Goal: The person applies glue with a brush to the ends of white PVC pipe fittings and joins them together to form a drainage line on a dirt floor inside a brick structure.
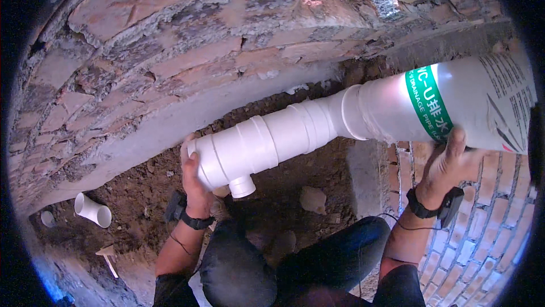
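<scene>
A long white plastic drainage pipe (380, 108) with a green printed band runs slantwise in front of me, its right part raised close to the camera. Joined to its left end are white pipe fittings (250, 145), one with a short side branch (242, 186) pointing down toward me. My left hand (196, 179) wraps round the far left end of the fittings, fingers at the rim. Under the pipe, near the green band, my right hand (445, 165) grips it from below, thumb up its near side. Both wrists wear black straps with small devices.
A rough brick wall (170, 68) rises along the far side, with a grey ledge (130, 131) at its foot. Below the pipe is loose soil (142, 205) with a stone (313, 199). A white elbow fitting (92, 210) lies at left; brick paving (477, 222) is at right.
</scene>
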A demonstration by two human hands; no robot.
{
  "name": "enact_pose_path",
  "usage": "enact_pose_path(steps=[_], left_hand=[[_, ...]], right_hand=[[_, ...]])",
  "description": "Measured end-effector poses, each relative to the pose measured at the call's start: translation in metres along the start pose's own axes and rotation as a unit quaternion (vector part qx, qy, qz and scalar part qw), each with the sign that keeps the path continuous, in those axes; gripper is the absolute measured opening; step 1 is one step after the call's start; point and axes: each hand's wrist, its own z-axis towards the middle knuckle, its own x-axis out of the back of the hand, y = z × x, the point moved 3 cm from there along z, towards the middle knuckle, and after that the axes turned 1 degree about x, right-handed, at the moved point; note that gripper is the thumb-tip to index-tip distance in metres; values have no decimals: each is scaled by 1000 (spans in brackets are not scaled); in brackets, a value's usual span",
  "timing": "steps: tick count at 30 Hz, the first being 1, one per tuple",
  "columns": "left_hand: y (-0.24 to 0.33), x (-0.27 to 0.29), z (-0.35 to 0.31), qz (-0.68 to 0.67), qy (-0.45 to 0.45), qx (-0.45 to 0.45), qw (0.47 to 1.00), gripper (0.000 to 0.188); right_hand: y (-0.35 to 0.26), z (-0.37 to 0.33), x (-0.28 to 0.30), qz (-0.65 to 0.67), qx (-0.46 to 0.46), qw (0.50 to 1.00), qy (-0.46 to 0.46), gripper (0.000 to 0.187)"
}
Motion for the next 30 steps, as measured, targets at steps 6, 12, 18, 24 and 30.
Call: enact_pose_path(steps=[6,12,18,24,30], left_hand=[[-5,-4,3,4,-7,2,1000,67],[-5,-1,2,-14,-5,12,1000,65],[-11,1,5,-5,-12,-6,1000,63],[-4,-1,4,-18,5,11,1000,55],[-9,2,6,-22,-14,14,1000,59]], right_hand=[[46,-3,3,167,-84,982,0,58],[43,-4,-7,160,-69,985,-7,52],[57,0,15,-42,93,995,18,41],[43,5,1,-295,422,858,5,47],[52,10,13,-284,339,897,-19,54]])
